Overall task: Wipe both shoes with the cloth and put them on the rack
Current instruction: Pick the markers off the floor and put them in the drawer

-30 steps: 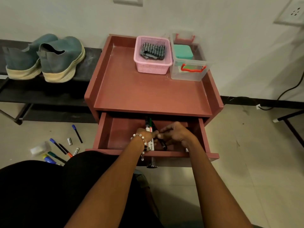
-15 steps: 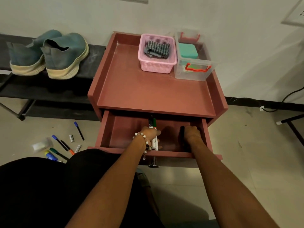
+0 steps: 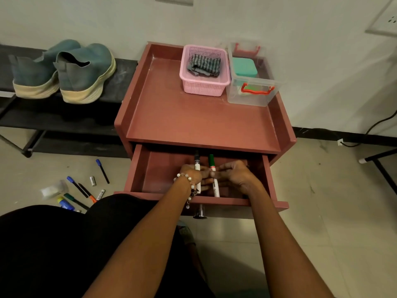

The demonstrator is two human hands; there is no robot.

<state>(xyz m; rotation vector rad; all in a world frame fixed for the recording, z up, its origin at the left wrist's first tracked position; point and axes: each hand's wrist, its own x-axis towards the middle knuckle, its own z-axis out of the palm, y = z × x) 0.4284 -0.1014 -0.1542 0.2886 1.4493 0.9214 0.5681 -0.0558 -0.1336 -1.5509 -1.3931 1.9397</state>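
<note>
Two blue-green shoes with cream soles, one [image 3: 32, 69] beside the other [image 3: 86, 69], stand side by side on the black rack [image 3: 120, 82] at the left. The grey striped cloth [image 3: 204, 64] lies folded in a pink basket [image 3: 204, 87] on the red cabinet. Both my hands are inside the open drawer [image 3: 137, 168]. My left hand [image 3: 191, 175], with a bead bracelet, grips a white marker with a black cap [image 3: 197, 166]. My right hand [image 3: 234, 175] pinches a green-capped marker [image 3: 212, 166] right beside the left hand's fingers.
A clear lidded box [image 3: 251, 91] with a teal container inside stands next to the basket on the cabinet top [image 3: 193, 125]. Several markers and batteries [image 3: 81, 190] lie on the floor at the left. A black cable [image 3: 365, 134] and a black frame leg [image 3: 378, 162] are at the right.
My right hand left the drawer's right side and came back to the left hand, where it now pinches the green marker. The left hand stayed put.
</note>
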